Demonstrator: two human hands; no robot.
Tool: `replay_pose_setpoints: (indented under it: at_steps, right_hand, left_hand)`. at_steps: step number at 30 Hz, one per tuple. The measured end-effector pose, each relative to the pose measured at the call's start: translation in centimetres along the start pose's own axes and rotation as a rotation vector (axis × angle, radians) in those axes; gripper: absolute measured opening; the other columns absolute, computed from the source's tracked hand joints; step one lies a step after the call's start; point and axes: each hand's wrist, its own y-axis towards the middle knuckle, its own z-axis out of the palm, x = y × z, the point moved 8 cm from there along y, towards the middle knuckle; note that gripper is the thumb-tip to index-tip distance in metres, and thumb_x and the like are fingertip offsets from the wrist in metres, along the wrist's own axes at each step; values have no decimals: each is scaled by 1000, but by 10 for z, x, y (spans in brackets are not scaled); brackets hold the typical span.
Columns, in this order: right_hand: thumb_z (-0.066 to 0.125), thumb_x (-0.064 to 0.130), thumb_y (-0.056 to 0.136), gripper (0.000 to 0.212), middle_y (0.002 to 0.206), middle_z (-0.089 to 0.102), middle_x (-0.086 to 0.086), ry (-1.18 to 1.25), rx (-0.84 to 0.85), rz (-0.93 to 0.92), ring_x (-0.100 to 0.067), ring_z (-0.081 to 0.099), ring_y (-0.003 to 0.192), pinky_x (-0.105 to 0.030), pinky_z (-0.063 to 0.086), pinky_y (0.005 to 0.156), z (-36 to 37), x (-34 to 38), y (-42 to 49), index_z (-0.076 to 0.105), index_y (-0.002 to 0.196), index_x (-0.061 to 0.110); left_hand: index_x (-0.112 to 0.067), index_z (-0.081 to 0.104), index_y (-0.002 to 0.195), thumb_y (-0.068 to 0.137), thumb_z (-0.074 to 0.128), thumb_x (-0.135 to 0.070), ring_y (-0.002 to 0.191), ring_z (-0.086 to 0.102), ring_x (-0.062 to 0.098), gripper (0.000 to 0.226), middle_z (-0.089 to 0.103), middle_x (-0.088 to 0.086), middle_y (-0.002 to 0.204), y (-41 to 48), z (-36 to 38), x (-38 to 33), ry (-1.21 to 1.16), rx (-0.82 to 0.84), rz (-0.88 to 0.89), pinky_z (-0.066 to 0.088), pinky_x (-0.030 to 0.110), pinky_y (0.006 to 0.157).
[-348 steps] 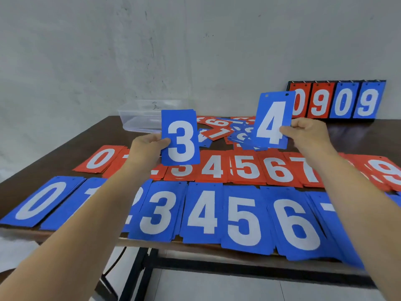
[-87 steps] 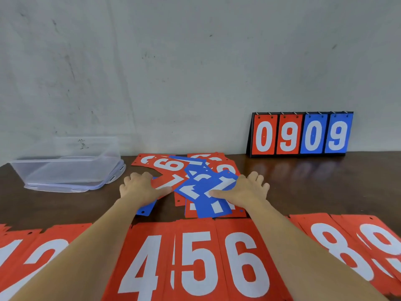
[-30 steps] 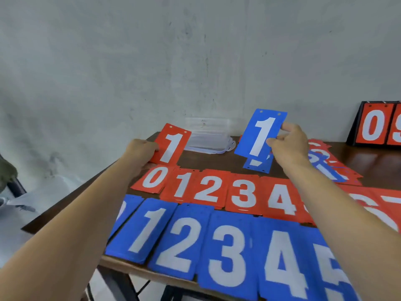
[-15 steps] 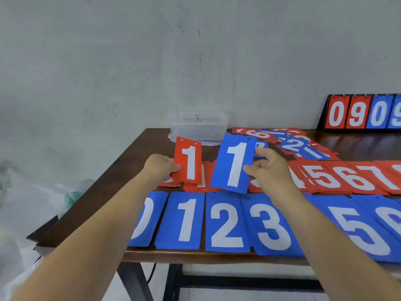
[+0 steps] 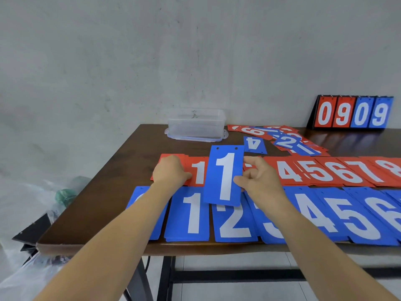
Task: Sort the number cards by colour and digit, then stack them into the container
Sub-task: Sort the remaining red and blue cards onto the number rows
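- Since half a second ago, the left hand has brought the red 1 card down flat onto the red row. The right hand has drawn the blue 1 card closer to the table's near edge.
- At the far edge, toward the far left corner, stands the container, a clear plastic box with rounded corners, on what looks like its lid. The grey wall shows through its sides, and no card is stacked in it yet.
- Left hand: knuckles up on the red row's left end, thumb on the red 1 card's left edge. Its fingers are hidden, so I cannot tell whether they grip.
- Blue 1 card: stiff, matte, rectangular, with two punched holes at the top and a white digit. It is held above the table, overlapping the red row and the blue row.
- Right hand: thumb and forefinger pinch that card's right edge, and the other fingers curl loosely.
- Blue row along the near edge, red row just behind it, both rising in digit rightward.
- A loose pile of red and blue cards lies at the far edge, with an upside-down blue 4 card just before it.
- A scoreboard stand at the far edge reads 0 9 in red and 0 9 in blue.
- The table is dark, glossy brown wood on a black frame. Plastic bags lie left of it, a mottled grey wall stands behind it, and pale tiles lie below.
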Motion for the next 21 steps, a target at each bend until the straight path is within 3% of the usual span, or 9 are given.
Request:
replay_pose_setpoints:
  at_steps: [3, 6, 10, 13, 16, 18, 21]
  right_hand:
    - [65, 8, 89, 49, 93, 68, -4, -25, 29, 20, -11, 66, 89, -21, 49, 61, 14, -4, -4, 46, 132, 21]
    - [65, 10, 90, 51, 96, 68, -2, -48, 88, 36, -13, 67, 93, -27, 57, 65, 35, -6, -9, 44, 134, 23]
    - [67, 13, 89, 52, 89, 67, 0, -126, 129, 9, -15, 66, 91, -38, 59, 78, 62, -5, -19, 43, 135, 23]
    - [67, 18, 89, 51, 83, 62, 4, -349, 120, -45, -12, 62, 86, -37, 56, 79, 76, -4, -27, 42, 133, 26]
    - [67, 28, 88, 54, 102, 61, 6, -647, 101, -126, -13, 58, 99, -34, 52, 81, 84, 2, -36, 40, 134, 27]
    - [67, 29, 88, 55, 116, 56, 4, -715, 91, -161, -15, 53, 109, -31, 48, 83, 86, 6, -38, 40, 135, 26]
    - [67, 30, 88, 53, 120, 52, 4, -739, 102, -198, -15, 49, 113, -30, 47, 88, 89, 9, -39, 43, 135, 26]
  left_hand:
    - [-15, 43, 55, 80, 73, -29, 49, 43, 17, 41, 44, -1, 53, -2, -8, 5, -62, -51, 22, 35, 23, 47]
    - [-19, 61, 91, 83, 71, -36, 80, 61, 18, 21, 62, -2, 87, -9, -23, 18, -83, -95, 16, 49, 29, 66]
    - [-20, 61, 111, 87, 67, -41, 92, 63, 16, 32, 67, -3, 103, -18, -37, 42, -110, -146, 23, 54, 33, 76]
    - [-21, 61, 114, 86, 69, -43, 93, 63, 14, 37, 67, -3, 106, -26, -41, 56, -75, -150, 42, 56, 38, 81]
    - [-22, 61, 117, 84, 70, -42, 98, 62, 14, 39, 67, -3, 109, -33, -41, 64, -69, -135, 55, 54, 41, 88]
    - [-22, 60, 120, 84, 70, -41, 100, 61, 14, 41, 66, -3, 112, -37, -41, 66, -54, -125, 63, 54, 40, 89]
    - [-22, 58, 123, 84, 71, -41, 102, 61, 14, 45, 65, -3, 115, -40, -38, 67, -49, -102, 68, 54, 40, 90]
